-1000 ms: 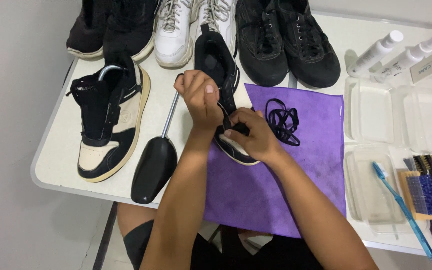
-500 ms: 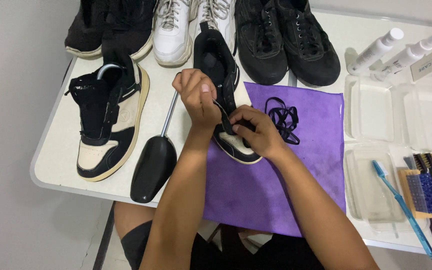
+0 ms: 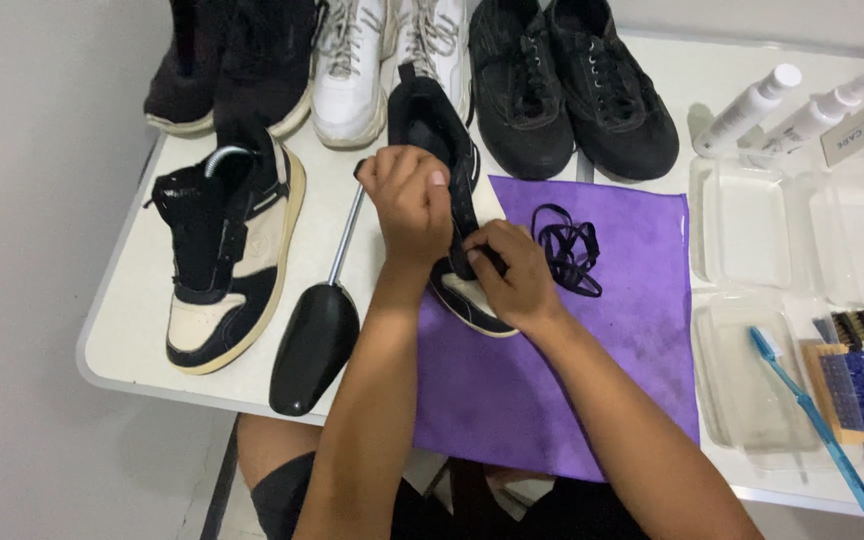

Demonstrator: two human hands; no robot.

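Both hands work at a black sneaker on a crowded white tabletop.

The tabletop (image 3: 132,330) stands against a pale wall, grey floor showing past its left and near edges; a purple cloth (image 3: 602,340) covers its near middle, reaching the near edge; shoes (image 3: 572,90) line the far edge; a black-and-cream shoe (image 3: 227,255) and a black shoe tree (image 3: 317,330) lie toward the left edge; clear trays (image 3: 802,240), spray bottles (image 3: 752,105) and brushes (image 3: 857,390) fill the right side; the sneaker (image 3: 452,200) lies at the cloth's far left corner, loose laces (image 3: 567,245) just beside it; the left hand (image 3: 407,200) is closed on the sneaker's side; the right hand (image 3: 512,270) pinches at its tongue, fingers together; bare tabletop shows only between the shoe tree and the left shoe.
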